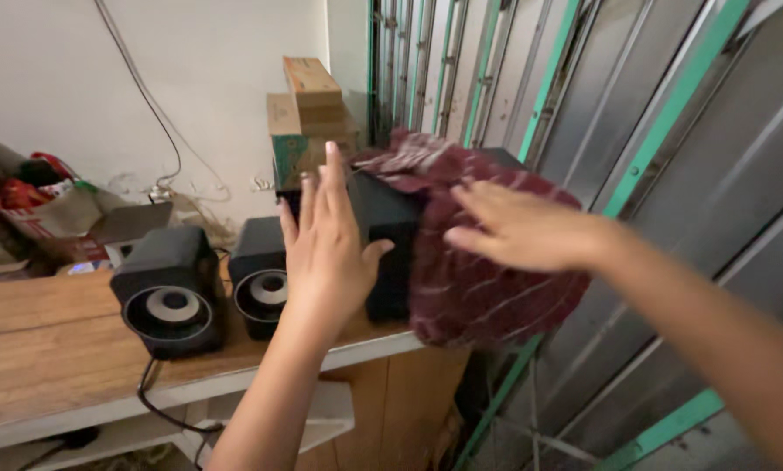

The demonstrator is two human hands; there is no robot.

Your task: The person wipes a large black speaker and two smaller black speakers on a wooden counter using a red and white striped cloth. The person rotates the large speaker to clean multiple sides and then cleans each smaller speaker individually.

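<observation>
The left hand [326,253] lies flat, fingers spread, against the front of the tall black speaker box [382,249] at the worktop [51,349] edge, grasping nothing. The right hand [518,228], also open-palmed, presses the maroon cloth [478,296] draped over the box's top and side. Bracing the box while wiping looks wise, since it stands near the edge beside two small speakers [171,292].
</observation>
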